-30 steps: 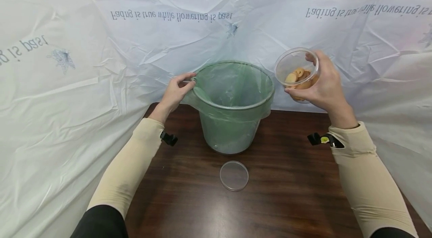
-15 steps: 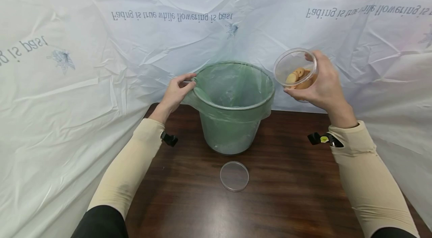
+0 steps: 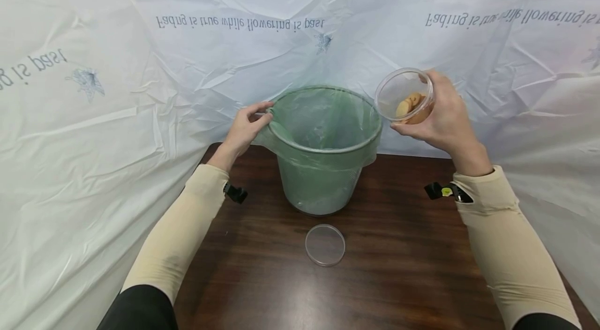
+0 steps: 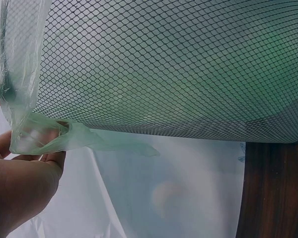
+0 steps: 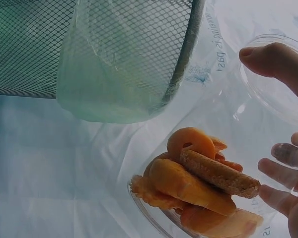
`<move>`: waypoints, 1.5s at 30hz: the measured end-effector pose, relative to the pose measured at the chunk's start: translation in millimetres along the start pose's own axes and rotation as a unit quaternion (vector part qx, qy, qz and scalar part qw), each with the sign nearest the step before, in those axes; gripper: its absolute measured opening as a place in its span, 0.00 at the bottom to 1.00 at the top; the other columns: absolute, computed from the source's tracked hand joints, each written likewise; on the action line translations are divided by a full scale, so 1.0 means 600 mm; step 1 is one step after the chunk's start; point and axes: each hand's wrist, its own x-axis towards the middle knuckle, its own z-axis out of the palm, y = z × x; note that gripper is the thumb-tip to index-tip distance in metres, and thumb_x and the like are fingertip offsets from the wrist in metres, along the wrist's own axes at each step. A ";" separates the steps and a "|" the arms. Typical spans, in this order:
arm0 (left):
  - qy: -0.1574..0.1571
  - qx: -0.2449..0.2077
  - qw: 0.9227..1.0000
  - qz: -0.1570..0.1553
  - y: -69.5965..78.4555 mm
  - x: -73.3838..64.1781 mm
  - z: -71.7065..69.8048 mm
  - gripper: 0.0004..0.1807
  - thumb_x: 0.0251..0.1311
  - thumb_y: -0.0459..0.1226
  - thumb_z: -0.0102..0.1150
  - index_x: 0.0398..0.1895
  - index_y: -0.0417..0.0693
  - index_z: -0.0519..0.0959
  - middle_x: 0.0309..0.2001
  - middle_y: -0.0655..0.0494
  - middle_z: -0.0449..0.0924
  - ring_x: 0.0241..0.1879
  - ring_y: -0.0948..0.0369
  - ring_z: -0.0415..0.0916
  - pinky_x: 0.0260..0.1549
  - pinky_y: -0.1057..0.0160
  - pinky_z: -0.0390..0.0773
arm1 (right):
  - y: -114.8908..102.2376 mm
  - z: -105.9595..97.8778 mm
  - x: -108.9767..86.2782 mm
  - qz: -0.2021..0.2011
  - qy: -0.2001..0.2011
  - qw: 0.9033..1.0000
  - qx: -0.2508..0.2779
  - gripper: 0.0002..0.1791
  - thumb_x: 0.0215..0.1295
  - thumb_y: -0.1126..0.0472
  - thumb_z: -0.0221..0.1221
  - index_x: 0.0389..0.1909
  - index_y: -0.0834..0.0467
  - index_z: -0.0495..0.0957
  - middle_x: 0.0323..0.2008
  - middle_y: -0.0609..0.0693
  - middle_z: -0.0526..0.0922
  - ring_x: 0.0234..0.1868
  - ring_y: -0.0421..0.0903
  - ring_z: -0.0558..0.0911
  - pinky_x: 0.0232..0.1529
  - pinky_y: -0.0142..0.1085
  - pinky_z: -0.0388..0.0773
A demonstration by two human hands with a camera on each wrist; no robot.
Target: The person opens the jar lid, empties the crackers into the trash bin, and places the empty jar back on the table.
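A mesh wastebasket (image 4: 179, 74) lined with a thin green plastic bag (image 3: 323, 161) stands upright on the table, the bag folded over its rim. At the rim's left side my left hand (image 3: 242, 129) pinches the bag between thumb and fingers; the left wrist view shows the loose film bunched there. My right hand (image 3: 445, 116) grips a round clear plastic tub (image 3: 392, 91) just right of the rim, raised and tipped with its mouth toward the wastebasket. Several brown cookies (image 5: 198, 173) lie heaped inside the tub. In front of the wastebasket a clear round lid (image 3: 325, 245) lies flat.
The dark wooden table (image 3: 262, 278) runs under the wastebasket. White printed plastic sheeting (image 3: 225, 54) hangs behind and along both sides, close to the hands. Each forearm wears a beige sleeve and a black wrist camera (image 3: 235, 193).
My right hand has shifted slightly left with the tub, bringing its mouth closer to the wastebasket's rim. The left hand, the bag and the lid have stayed in place.
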 end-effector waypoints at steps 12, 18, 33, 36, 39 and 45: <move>-0.003 -0.003 1.000 0.002 0.003 0.000 -0.001 0.23 0.67 0.37 0.56 0.65 0.43 0.73 0.59 0.46 0.70 0.49 0.59 0.72 0.46 0.63 0.73 | -0.003 -0.001 0.006 -0.010 -0.015 0.999 -0.036 0.60 0.27 0.55 0.81 0.68 0.60 0.63 0.58 0.66 0.72 0.56 0.62 0.72 0.51 0.61 0.68; -0.003 -0.003 1.000 0.001 0.006 -0.001 -0.001 0.23 0.68 0.37 0.56 0.65 0.43 0.73 0.58 0.46 0.70 0.49 0.59 0.72 0.46 0.63 0.73 | -0.005 0.001 0.012 -0.036 -0.022 0.998 -0.048 0.59 0.27 0.55 0.81 0.67 0.62 0.63 0.57 0.66 0.72 0.56 0.62 0.72 0.52 0.60 0.68; -0.003 0.004 1.000 0.000 0.002 0.000 -0.002 0.23 0.68 0.37 0.56 0.65 0.43 0.73 0.58 0.46 0.70 0.49 0.58 0.73 0.47 0.63 0.73 | -0.011 0.011 0.022 -0.077 -0.030 0.993 -0.080 0.59 0.28 0.52 0.80 0.66 0.64 0.62 0.58 0.66 0.71 0.57 0.64 0.71 0.52 0.60 0.69; -0.005 0.003 1.000 0.001 0.002 0.000 -0.002 0.23 0.68 0.37 0.55 0.65 0.42 0.73 0.59 0.46 0.70 0.49 0.58 0.73 0.47 0.63 0.73 | -0.012 0.012 0.023 -0.086 -0.030 0.992 -0.085 0.60 0.27 0.52 0.80 0.65 0.64 0.62 0.58 0.66 0.71 0.57 0.64 0.72 0.51 0.61 0.70; -0.004 0.000 1.000 0.002 0.003 -0.001 -0.001 0.23 0.68 0.37 0.55 0.65 0.42 0.73 0.58 0.45 0.70 0.48 0.59 0.73 0.46 0.64 0.73 | -0.013 0.013 0.024 -0.095 -0.030 0.991 -0.094 0.60 0.27 0.51 0.80 0.66 0.64 0.62 0.58 0.67 0.71 0.55 0.65 0.72 0.50 0.61 0.71; -0.004 0.004 1.000 0.002 0.004 -0.001 0.000 0.23 0.68 0.37 0.55 0.65 0.42 0.73 0.59 0.45 0.70 0.48 0.59 0.73 0.45 0.64 0.73 | -0.016 0.016 0.025 -0.103 -0.035 0.988 -0.107 0.60 0.26 0.51 0.80 0.65 0.65 0.62 0.58 0.68 0.72 0.55 0.66 0.72 0.50 0.62 0.72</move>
